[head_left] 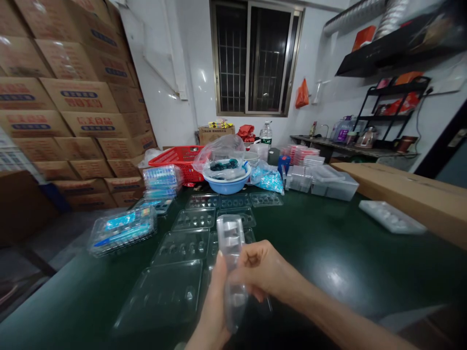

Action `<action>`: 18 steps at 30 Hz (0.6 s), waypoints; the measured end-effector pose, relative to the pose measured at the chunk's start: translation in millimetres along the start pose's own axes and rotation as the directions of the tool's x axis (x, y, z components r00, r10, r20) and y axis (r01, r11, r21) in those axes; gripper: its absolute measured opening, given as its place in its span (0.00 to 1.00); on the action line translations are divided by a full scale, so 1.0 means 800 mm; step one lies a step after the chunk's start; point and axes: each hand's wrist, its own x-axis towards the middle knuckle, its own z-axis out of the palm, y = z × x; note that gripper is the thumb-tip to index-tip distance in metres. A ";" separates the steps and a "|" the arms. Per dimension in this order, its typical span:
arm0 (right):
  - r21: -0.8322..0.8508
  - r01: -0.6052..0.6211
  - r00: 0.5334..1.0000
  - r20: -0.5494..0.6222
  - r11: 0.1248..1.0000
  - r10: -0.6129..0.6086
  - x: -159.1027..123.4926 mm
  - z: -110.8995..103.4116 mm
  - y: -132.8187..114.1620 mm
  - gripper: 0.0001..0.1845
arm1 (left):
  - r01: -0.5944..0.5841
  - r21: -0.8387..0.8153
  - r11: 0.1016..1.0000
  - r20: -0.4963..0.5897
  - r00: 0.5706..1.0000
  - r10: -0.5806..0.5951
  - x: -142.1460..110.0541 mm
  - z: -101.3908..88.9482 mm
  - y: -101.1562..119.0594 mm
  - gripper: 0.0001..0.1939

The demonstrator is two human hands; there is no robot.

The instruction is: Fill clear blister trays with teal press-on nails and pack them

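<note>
In the lower middle of the view I hold a stack of clear plastic blister trays (230, 228) on edge above the table. My left hand (214, 304) grips its left side, thumb pointing up along it. My right hand (268, 267) is closed with fingers pinched at the stack's right edge, slightly blurred; what the fingertips hold is partly hidden. Beyond and left of my hands, clear trays lie in rows, among them a near tray (160, 294), a middle tray (182, 246) and a farther tray (194, 218). Trays behind my hands are partly covered.
On the dark green table (328, 272) stand filled packs (124, 228), a red basket (175, 156), a blue basin (228, 185), a bag of blue pieces (268, 177) and clear plastic boxes (335, 182). A stack of trays (392, 217) lies right, near a large carton (408, 194). Cartons (87, 97) rise at left.
</note>
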 end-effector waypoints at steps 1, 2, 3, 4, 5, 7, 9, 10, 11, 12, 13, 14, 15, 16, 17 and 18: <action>0.004 0.004 1.000 0.001 1.000 -0.004 0.000 0.001 0.000 0.17 | -0.003 -0.010 1.000 0.005 1.000 0.003 -0.001 0.002 0.000 0.30; 0.009 0.006 1.000 0.003 1.000 -0.006 0.000 0.001 0.000 0.17 | -0.009 -0.022 1.000 0.007 1.000 0.009 -0.002 0.003 0.000 0.30; 0.013 0.011 1.000 0.002 1.000 -0.011 0.001 0.002 0.000 0.17 | -0.015 -0.034 0.999 0.007 1.000 0.016 -0.003 0.004 0.001 0.29; 0.017 0.014 1.000 0.001 1.000 -0.014 0.001 0.002 0.000 0.16 | -0.024 -0.047 0.999 0.006 1.000 0.024 -0.003 0.005 0.001 0.28; 0.019 0.016 1.000 -0.001 1.000 -0.016 0.001 0.003 0.000 0.16 | -0.028 -0.060 0.998 0.006 1.000 0.028 -0.004 0.005 0.000 0.28; 0.015 0.015 1.000 0.000 1.000 -0.015 0.001 0.003 0.001 0.16 | -0.021 -0.064 0.998 -0.002 1.000 0.021 -0.004 0.004 0.000 0.27; 0.006 0.014 1.000 0.001 1.000 -0.014 0.000 0.004 0.001 0.17 | -0.008 -0.043 0.999 -0.031 0.999 0.006 -0.004 0.001 -0.002 0.27; 0.005 0.013 1.000 0.006 1.000 -0.013 0.000 0.004 0.001 0.17 | -0.002 -0.029 1.000 -0.051 0.999 0.001 -0.004 0.000 -0.002 0.27; 0.008 0.014 1.000 0.010 1.000 -0.015 0.000 0.004 0.001 0.17 | 0.000 -0.016 1.000 -0.076 0.997 -0.002 -0.004 -0.002 -0.003 0.29; 0.016 0.015 1.000 0.016 1.000 -0.015 0.000 0.004 0.002 0.17 | -0.003 -0.006 1.000 -0.106 0.994 0.002 -0.004 -0.003 -0.004 0.30; 0.025 0.013 1.000 0.021 1.000 -0.013 0.000 0.003 0.002 0.17 | -0.010 0.006 1.000 -0.137 0.991 0.011 -0.003 -0.004 -0.005 0.32; 0.032 0.006 1.000 0.028 0.999 -0.007 0.000 0.003 0.002 0.16 | -0.019 0.020 1.000 -0.163 0.986 0.022 -0.003 -0.005 -0.005 0.34; 0.037 -0.003 1.000 0.031 0.999 0.002 0.000 0.002 0.002 0.16 | -0.030 0.038 0.999 -0.180 0.983 0.037 -0.002 -0.005 -0.006 0.35; 0.039 -0.013 0.999 0.032 0.999 0.012 0.000 0.001 0.002 0.16 | -0.043 0.055 0.998 -0.188 0.981 0.052 -0.001 -0.005 -0.006 0.35; 0.039 -0.024 0.999 0.032 0.999 0.023 0.001 0.001 0.002 0.16 | -0.055 0.068 0.996 -0.186 0.980 0.067 0.000 -0.005 -0.006 0.36; 0.038 -0.034 0.999 0.031 0.999 0.032 0.001 0.000 0.001 0.16 | -0.067 0.074 0.995 -0.176 0.981 0.079 0.001 -0.005 -0.006 0.35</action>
